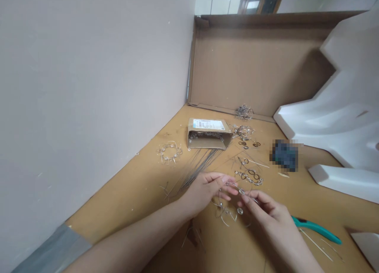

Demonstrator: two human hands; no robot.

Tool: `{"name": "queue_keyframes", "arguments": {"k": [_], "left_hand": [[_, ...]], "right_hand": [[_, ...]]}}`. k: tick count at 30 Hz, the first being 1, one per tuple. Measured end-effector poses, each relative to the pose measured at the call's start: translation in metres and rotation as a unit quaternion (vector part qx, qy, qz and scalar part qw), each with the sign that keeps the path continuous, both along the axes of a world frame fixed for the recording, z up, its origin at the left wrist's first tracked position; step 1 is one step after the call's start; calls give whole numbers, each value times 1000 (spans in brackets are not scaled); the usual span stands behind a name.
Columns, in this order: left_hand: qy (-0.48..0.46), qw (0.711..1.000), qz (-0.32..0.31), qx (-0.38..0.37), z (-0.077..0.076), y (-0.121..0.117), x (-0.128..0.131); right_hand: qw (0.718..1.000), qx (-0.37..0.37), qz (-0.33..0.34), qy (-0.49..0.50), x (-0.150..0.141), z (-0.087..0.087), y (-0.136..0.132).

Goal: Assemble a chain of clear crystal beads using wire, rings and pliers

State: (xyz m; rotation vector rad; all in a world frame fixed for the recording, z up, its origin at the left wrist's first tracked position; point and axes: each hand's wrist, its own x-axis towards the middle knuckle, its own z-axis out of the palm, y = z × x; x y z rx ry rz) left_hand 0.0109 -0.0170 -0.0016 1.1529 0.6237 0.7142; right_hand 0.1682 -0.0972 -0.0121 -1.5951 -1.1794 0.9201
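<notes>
My left hand (210, 186) pinches a thin wire strung with clear beads (240, 211), thumb against fingers. Close beside it on the right, my right hand (265, 208) is closed on the same beaded wire, thumb and forefinger near one bead. Loose curled wire ends hang below both hands. Just beyond my fingers lies a string of clear beads (257, 182) with dark rings around it. A finished-looking circle of beads and wire (170, 151) rests on the table to the left. Where exactly the fingertips meet the wire is partly hidden.
A small open cardboard box (207, 140) holds clear beads, with a bundle of straight wires (201, 166) before it. Tangled wire pieces (244, 112) lie behind. A teal-handled tool (319, 228) is at right, near white foam pieces (334, 182). A wall (103, 87) borders the left.
</notes>
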Motion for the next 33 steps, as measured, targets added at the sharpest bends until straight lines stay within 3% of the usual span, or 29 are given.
{"name": "queue_keyframes", "arguments": {"k": [5,14,22,33], "left_hand": [[8,1000,2,14,1,1,-1],[61,997,-24,46,-4,-3,5],[86,991,1,103,-5,-4,5],[65,994,-8,92,-3,-4,1]], "right_hand": [[1000,3,1,-31,1,2,-1],[998,-17,65,-20,-4,6,-4],[999,-6,45,-20,-2,3,-5],[999,-18,39,-1,-2,2,-5]]}}
